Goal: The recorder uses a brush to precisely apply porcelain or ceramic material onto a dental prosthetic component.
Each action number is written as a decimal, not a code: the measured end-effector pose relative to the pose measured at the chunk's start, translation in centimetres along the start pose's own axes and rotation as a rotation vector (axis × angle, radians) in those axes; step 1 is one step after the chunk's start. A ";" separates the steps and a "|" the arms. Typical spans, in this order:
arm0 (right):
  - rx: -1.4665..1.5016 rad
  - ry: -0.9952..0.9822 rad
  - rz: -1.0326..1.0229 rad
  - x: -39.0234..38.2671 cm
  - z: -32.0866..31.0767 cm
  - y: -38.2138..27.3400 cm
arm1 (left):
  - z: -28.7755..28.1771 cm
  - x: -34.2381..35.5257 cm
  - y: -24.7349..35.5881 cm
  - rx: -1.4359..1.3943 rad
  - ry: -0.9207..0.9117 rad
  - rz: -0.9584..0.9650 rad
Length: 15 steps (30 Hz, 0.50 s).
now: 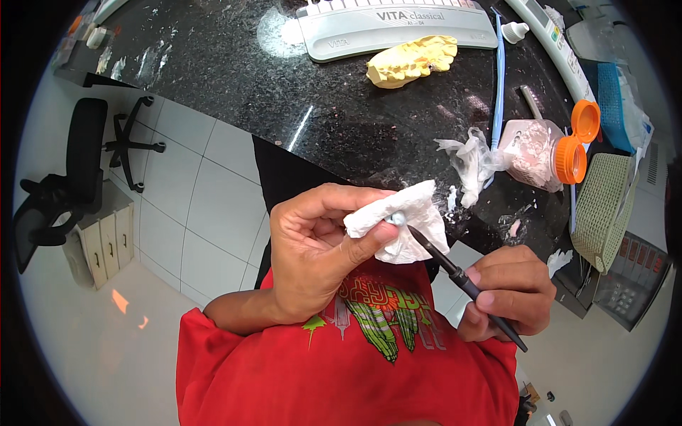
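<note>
My left hand (309, 248) pinches a folded white tissue (418, 206) between thumb and fingers, above my lap at the bench's front edge. Against the tissue, by the thumb tip, sits a small pale-blue piece (398, 218), perhaps a tooth crown; its exact shape is too small to tell. My right hand (515, 287) grips a slim black brush (465, 284), fingers closed round its handle. The dark pointed tip reaches the pale piece or stops just short; I cannot tell which. On the bench beyond lies a yellow dental cast (412, 62) with a row of teeth.
A grey tooth shade guide (398, 32) stands at the back of the black speckled bench (213, 64). To the right are a crumpled plastic piece (474, 165), a pink-powder bottle (529, 153) with its orange cap flipped up, a blue stick (500, 85) and a green basket (604, 206).
</note>
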State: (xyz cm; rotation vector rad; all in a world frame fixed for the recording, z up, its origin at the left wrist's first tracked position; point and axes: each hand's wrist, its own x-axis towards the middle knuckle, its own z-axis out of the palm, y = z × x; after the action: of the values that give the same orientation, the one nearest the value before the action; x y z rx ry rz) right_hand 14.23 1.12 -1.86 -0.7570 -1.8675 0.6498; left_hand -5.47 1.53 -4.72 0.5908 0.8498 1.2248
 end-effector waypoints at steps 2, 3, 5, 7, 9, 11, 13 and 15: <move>0.007 -0.007 0.005 0.0 0.1 0.0 | -0.1 0.0 0.0 0.014 -0.015 0.015; 0.013 -0.012 0.009 0.0 0.2 0.0 | -0.1 0.0 0.0 0.014 -0.014 0.015; 0.012 -0.012 0.013 0.0 0.2 0.0 | 0.1 0.0 -0.2 0.011 0.009 0.035; 0.012 -0.013 0.016 0.0 0.2 0.0 | -0.1 0.2 -0.5 -0.028 -0.005 0.070; 0.021 -0.013 0.023 0.0 0.3 0.0 | -0.1 0.1 -0.5 -0.067 -0.018 0.107; 0.018 -0.016 0.026 0.0 0.2 0.0 | 0.1 0.0 -0.1 0.020 0.021 0.030; 0.016 -0.019 0.027 0.0 0.2 0.0 | 0.1 0.0 -0.1 0.014 0.010 0.025; 0.019 -0.017 0.031 0.0 0.3 0.0 | 0.0 0.0 -0.1 0.008 0.000 0.022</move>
State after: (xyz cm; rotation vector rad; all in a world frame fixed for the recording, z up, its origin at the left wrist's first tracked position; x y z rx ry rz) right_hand 13.95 1.08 -1.95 -0.7723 -1.8656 0.6946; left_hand -5.38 1.51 -4.82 0.6080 0.8502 1.2417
